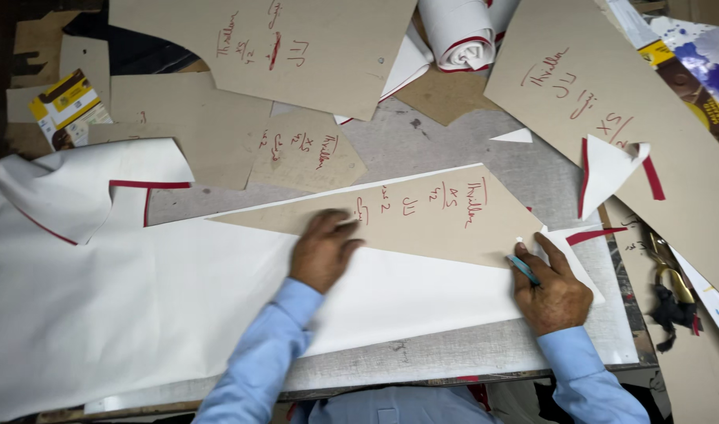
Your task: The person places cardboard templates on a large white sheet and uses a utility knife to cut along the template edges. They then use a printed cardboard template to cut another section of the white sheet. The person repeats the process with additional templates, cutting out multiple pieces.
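Cardboard pattern piece (422,212), a long tan wedge with red handwriting, lies flat on the white fabric (179,306) spread across the bench (454,141), its lower edge running along the middle of the cloth. I have my left hand (324,251) spread palm-down on the wedge's lower edge, fingers open and flat; I judge that this pins the template so it cannot slide on the slippery sheet. My right hand (552,290) sits at the wedge's right corner, closed around a thin blue marker (523,269) whose tip touches the cloth just beside the cardboard edge, as fits tracing along it. Other tan pattern pieces (312,47) lie overlapping at the far side, well apart from my hands, with a rolled white cloth (461,31) between two of them. Brass-handled scissors (669,263) rest near the right edge.
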